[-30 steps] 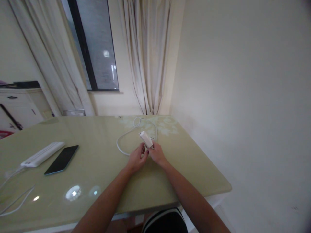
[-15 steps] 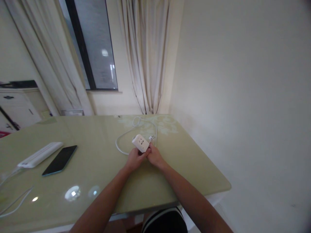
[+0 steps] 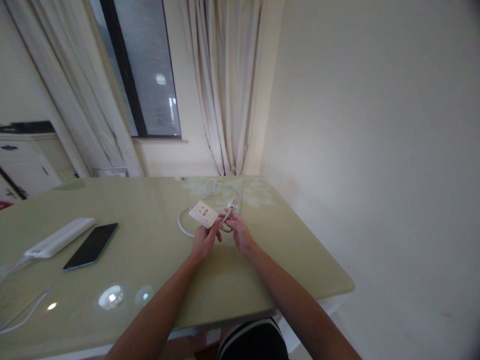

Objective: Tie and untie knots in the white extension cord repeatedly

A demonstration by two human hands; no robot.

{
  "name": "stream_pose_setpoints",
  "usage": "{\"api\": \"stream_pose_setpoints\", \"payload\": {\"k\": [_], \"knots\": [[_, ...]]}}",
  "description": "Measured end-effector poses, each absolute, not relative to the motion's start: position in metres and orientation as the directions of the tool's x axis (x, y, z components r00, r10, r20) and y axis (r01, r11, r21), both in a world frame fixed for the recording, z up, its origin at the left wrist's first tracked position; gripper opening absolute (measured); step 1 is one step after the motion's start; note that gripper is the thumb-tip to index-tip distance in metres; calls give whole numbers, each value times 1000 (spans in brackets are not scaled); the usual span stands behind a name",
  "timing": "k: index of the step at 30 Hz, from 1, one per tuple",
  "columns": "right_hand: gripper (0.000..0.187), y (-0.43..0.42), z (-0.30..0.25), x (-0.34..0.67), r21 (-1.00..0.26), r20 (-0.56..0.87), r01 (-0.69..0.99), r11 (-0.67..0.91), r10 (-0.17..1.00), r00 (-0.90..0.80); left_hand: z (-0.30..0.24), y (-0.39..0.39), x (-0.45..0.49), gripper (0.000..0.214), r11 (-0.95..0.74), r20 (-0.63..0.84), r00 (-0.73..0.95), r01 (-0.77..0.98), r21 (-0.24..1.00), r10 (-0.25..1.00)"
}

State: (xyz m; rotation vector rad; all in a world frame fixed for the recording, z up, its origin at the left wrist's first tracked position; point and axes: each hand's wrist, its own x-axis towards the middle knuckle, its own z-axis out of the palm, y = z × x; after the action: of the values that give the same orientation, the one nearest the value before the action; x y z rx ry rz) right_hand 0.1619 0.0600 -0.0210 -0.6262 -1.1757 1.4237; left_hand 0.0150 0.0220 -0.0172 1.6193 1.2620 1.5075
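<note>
My left hand point(image 3: 204, 240) is closed on a small white socket block point(image 3: 203, 213), held just above the table with its socket face up. My right hand point(image 3: 237, 231) pinches the block's white cable point(image 3: 181, 223) close to the plug point(image 3: 232, 204), whose metal pins stick out past my fingers. The cable loops on the green tabletop point(image 3: 157, 250) behind and left of my hands.
A long white power strip point(image 3: 60, 237) and a black phone point(image 3: 91, 245) lie at the left. Thin white cords point(image 3: 22, 310) trail near the left front edge. Curtains point(image 3: 225, 85), a window and a white wall bound the far and right sides.
The socket block has turned from edge-on to face up and shifted left in my left hand. My right hand has moved along the cable to the plug.
</note>
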Motion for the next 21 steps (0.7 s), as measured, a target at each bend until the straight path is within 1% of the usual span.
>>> {"api": "stream_pose_setpoints", "payload": {"k": [3,6,9,11,13,15,17,19,21], "knots": [[48,60,-15,165,-894,212,-436,104,955,-206,-23,25,14,67,-350,390,-134,250,903,911],[50,61,-13,166,-881,206,-464,97,960,-190,-25,28,15,70,-301,335,-172,197,933,926],[51,61,-13,166,-855,214,-501,135,971,-104,-19,28,18,68,-307,332,-242,134,942,912],[50,62,-13,166,-850,222,-497,175,974,-37,-15,28,20,68,-325,339,-270,99,941,901],[50,61,-13,167,-860,236,-463,214,972,10,-13,28,21,70,-334,350,-233,108,936,907],[50,60,-12,168,-874,257,-418,248,966,36,-14,29,21,69,-359,388,-179,175,917,904],[49,57,-9,169,-881,288,-377,287,956,56,-18,29,21,65,-387,426,-135,242,889,894],[46,53,-6,169,-880,326,-339,334,942,81,-21,30,22,63,-398,436,-104,262,879,894],[43,50,-3,168,-874,369,-304,380,925,95,-23,30,22,54,-403,435,-69,273,874,898]]}}
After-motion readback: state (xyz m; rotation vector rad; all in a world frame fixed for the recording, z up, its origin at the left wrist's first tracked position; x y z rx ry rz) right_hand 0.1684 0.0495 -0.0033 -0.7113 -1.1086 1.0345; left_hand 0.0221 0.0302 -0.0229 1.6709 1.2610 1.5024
